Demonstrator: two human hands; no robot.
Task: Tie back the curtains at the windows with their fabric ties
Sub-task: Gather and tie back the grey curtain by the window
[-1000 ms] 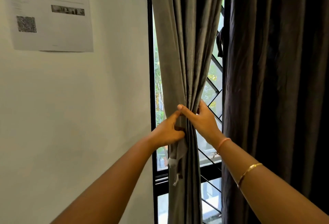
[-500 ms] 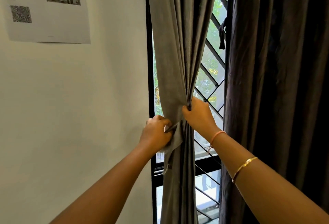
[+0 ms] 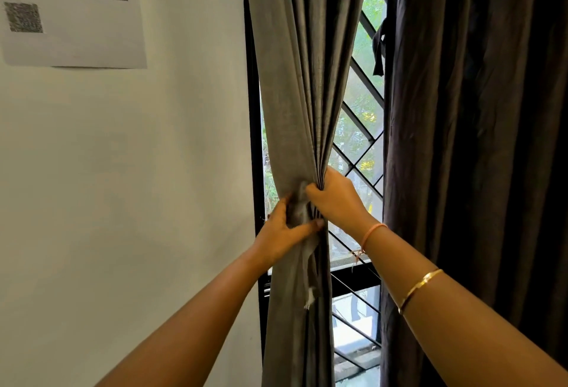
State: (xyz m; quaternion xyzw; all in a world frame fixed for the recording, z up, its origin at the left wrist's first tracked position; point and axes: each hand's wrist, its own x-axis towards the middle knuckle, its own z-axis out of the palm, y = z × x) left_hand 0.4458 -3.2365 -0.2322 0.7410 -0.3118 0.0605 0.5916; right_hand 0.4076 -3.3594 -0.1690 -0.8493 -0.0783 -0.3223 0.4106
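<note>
curtain (image 3: 295, 85) looks soft, bunches easily (grab at the waist); left hand (image 3: 284, 234) grips the tie (image 3: 302, 205), right hand (image 3: 338, 199) clutches the folds.

One wide-angle camera, worn on the head, faces forward, close to the grey curtain (image 3: 295, 79), which hangs mid-frame along the window frame's (image 3: 254, 116) left edge. The wall (image 3: 153, 171) fills the left half. Verticals lean, perhaps from lens distortion.
</note>
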